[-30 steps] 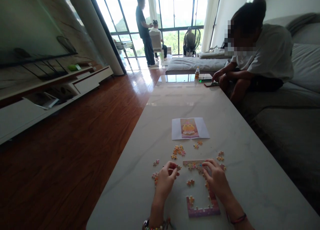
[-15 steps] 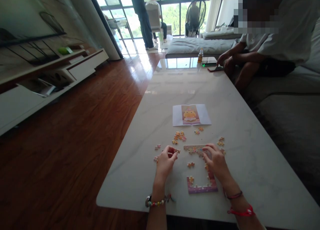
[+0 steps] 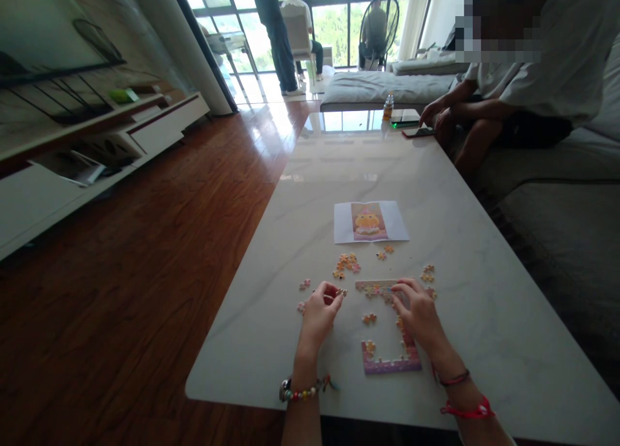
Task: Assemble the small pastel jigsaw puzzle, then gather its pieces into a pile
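Observation:
My left hand point(image 3: 321, 310) is closed in a pinch on a small puzzle piece point(image 3: 342, 292), held left of the partly joined jigsaw puzzle point(image 3: 392, 368). The puzzle has a beige top edge, a purple bottom edge and a joined right side; its middle and left side are gaps. My right hand point(image 3: 417, 310) lies over its upper right corner and hides part of it. The right thumb and index finger are bent and apart, their tips at the puzzle, with no piece visible between them. A loose pair of orange pieces point(image 3: 369, 318) lies inside the frame.
A creased paper with a printed picture point(image 3: 343, 223) lies beyond the puzzle. Loose pieces point(image 3: 347, 263) are heaped before it, with more pieces point(image 3: 428, 273) to the right and pink ones point(image 3: 305, 283) to the left. Farther back are a bottle point(image 3: 388, 108) and a seated person using a phone point(image 3: 417, 133).
Both hands keep almost the same place. My left hand, with the puzzle piece, has shifted very slightly left.

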Motion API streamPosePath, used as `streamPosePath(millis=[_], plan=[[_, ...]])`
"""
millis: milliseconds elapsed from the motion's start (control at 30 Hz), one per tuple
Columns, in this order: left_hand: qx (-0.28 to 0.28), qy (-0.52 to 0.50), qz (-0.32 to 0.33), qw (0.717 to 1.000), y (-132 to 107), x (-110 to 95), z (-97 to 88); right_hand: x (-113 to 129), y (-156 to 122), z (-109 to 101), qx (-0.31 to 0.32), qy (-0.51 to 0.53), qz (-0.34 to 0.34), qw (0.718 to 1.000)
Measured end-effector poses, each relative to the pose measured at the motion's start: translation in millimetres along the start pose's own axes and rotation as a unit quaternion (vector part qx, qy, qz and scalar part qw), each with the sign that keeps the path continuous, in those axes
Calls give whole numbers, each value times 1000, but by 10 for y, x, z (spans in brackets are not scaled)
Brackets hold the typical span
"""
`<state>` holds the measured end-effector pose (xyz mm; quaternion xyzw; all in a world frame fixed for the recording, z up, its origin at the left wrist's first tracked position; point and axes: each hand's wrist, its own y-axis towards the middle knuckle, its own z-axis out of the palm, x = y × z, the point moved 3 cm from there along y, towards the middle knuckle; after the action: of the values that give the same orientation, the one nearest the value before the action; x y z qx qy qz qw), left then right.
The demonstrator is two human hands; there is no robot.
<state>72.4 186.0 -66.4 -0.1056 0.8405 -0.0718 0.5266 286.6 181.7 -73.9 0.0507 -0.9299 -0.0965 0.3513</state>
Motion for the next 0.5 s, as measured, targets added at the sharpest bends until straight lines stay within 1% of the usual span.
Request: streamPosePath(millis=[267, 500], plan=[[2, 3, -15, 1000, -23, -72, -17, 1, -13, 11, -6, 1, -5, 1000], [4, 5, -20, 1000, -2, -54, -25, 4, -19, 34, -10, 6, -4, 1000]])
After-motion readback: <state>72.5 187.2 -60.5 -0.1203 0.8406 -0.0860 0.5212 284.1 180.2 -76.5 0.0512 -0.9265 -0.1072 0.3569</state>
